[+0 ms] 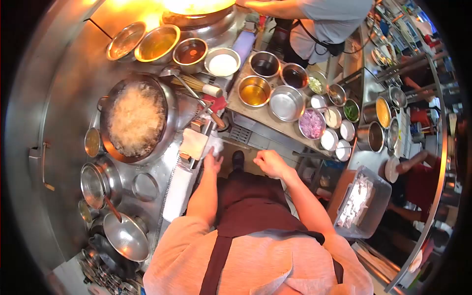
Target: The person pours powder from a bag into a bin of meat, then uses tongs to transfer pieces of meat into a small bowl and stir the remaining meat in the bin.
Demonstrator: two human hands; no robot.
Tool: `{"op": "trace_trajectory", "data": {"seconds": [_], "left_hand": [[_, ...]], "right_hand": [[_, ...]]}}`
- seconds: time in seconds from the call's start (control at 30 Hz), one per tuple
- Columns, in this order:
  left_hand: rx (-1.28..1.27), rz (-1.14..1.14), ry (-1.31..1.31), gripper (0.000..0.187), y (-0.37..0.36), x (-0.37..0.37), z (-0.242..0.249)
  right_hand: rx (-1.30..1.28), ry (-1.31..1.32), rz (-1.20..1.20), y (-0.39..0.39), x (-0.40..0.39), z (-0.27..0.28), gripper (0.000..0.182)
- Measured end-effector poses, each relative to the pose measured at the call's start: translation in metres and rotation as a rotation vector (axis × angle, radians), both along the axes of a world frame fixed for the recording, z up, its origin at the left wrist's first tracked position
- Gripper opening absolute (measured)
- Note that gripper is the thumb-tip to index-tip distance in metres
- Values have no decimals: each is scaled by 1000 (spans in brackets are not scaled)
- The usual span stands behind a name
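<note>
My left hand [212,161] is beside the stove's front edge, its fingers apart, close to a white cloth [214,145]. Out over the floor, my right hand [269,161] is curled into a loose fist, with nothing showing in it. To the left, a large wok [169,115] on the stove holds pale, foaming liquid [135,118]. A ladle [170,72] with a long handle lies beyond the wok, its wooden end toward my left hand. A folded beige cloth [193,143] rests on the stove's front ledge.
Pots of dark sauce [264,65], yellow oil [254,91] and chopped purple onion [311,124] stand on the counter ahead. A co-worker [329,24] stands at another wok [199,18]. A clear tub [376,206] is at right, a strainer [127,238] at lower left.
</note>
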State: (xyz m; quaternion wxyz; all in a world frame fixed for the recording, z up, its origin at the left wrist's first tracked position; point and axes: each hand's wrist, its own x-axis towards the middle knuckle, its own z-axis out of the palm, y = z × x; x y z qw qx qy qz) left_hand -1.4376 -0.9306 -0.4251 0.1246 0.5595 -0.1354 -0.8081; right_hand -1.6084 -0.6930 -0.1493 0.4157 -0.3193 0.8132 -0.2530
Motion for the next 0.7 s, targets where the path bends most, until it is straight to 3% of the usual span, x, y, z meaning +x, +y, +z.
{"op": "trace_trajectory", "data": {"seconds": [0.03,0.1,0.17,0.27,0.37,0.4,0.5,0.6,0.7], "left_hand": [[7,-19,11,56,2,-1,11],[10,-127,41,47,9,7,23],[-106,-226,-68,37,18,12,31],[-170,-372,-128,35,21,17,62],[-190,-432,-119,29,17,24,71],[-200,-448,-136,29,13,29,68],[-187,-447,-131,32,7,37,73],[-194,-473,-145,36,4,44,62],[-235,-551,-244,41,3,39,67]], "right_hand": [[49,1,67,-29,-15,9,23],[-84,79,-30,-81,-35,-17,22],[-405,262,-150,-130,-54,-67,24],[-600,588,-169,-207,-77,-69,30],[-200,394,93,-264,-92,-67,31],[-51,214,157,-279,-94,-60,30],[59,377,411,-307,-90,-50,25],[107,501,581,-336,-83,-75,25],[32,491,465,-348,-73,-81,25]]}}
